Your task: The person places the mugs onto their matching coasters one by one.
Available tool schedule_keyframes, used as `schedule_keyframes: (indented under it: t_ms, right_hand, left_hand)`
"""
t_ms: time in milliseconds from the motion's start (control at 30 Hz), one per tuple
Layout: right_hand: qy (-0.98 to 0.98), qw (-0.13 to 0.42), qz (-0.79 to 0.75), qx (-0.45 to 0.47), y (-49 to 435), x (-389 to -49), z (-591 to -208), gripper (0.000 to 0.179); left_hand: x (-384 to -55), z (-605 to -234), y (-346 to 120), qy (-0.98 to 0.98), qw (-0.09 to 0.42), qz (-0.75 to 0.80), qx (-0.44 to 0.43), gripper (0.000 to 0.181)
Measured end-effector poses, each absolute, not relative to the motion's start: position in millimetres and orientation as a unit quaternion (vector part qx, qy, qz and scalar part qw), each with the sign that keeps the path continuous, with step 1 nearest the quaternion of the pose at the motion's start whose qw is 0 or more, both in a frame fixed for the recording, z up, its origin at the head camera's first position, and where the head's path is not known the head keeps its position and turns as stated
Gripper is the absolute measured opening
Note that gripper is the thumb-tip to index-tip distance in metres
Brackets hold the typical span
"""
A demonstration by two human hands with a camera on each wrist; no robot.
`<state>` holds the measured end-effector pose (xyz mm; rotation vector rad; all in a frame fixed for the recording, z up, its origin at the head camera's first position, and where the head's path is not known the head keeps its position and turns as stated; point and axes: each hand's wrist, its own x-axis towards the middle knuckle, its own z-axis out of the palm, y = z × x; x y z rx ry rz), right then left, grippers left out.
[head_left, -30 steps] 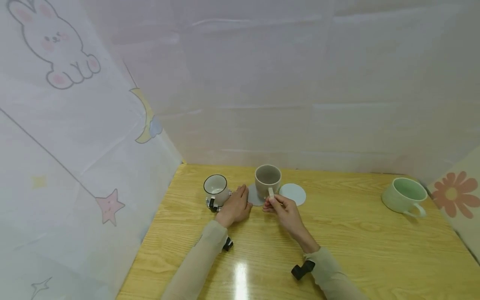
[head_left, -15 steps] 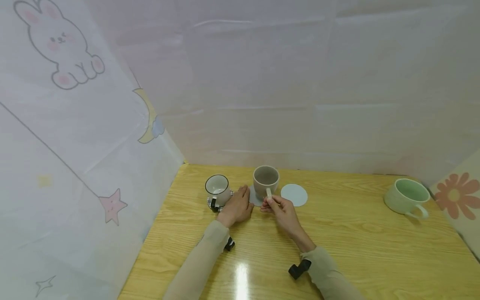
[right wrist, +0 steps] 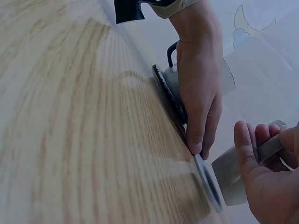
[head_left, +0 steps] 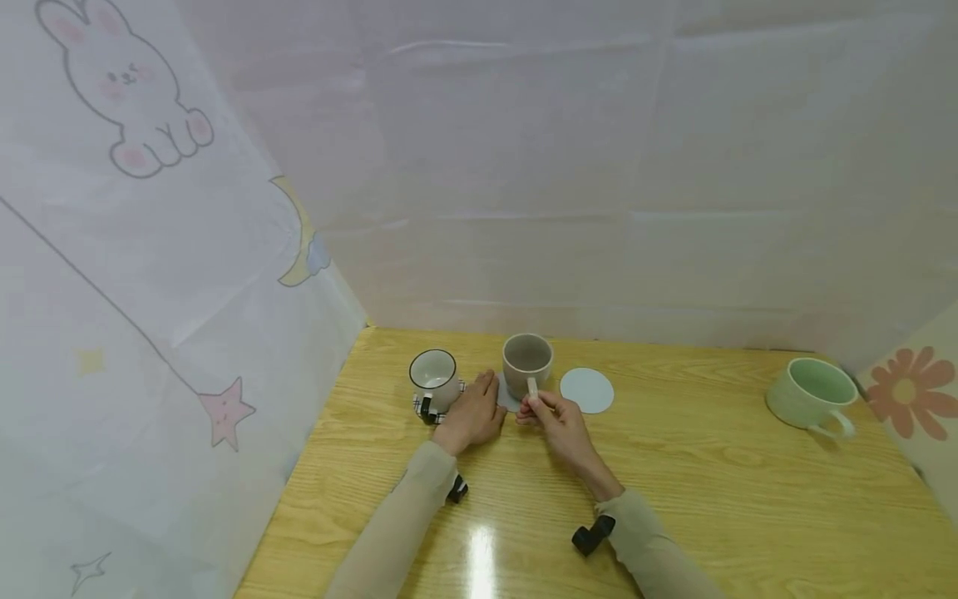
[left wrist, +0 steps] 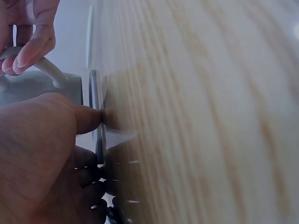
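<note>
Two hands show in my feed's lower middle: the right hand (head_left: 561, 423) pinches the grey mug (head_left: 526, 358) by its handle (head_left: 532, 387), the mug just beyond those fingers, over the grey coaster (head_left: 508, 401). Left of the mug I see the left hand (head_left: 473, 413), fingers straight, touching the coaster's edge.

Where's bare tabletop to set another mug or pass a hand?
Widest: tabletop between the pale round coaster and the green mug, extending toward the camera. Smaller: left of the white mug, up to the printed sheet. Crowded: the white mug, left hand, gray mug and right hand, bunched together.
</note>
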<state>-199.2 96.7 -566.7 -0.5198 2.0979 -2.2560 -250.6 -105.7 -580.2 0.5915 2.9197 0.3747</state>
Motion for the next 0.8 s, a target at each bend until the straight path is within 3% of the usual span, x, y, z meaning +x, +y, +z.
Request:
schedule_keyframes:
  t_ms: [800]
  right_hand:
    - [0.663,0.025,-0.734,-0.146,83.4,-204.0,-573.7,0.037]
  left_hand:
    - [-248.5,-575.1,-107.3,0.969,0.052,0.128,0.206,0.067]
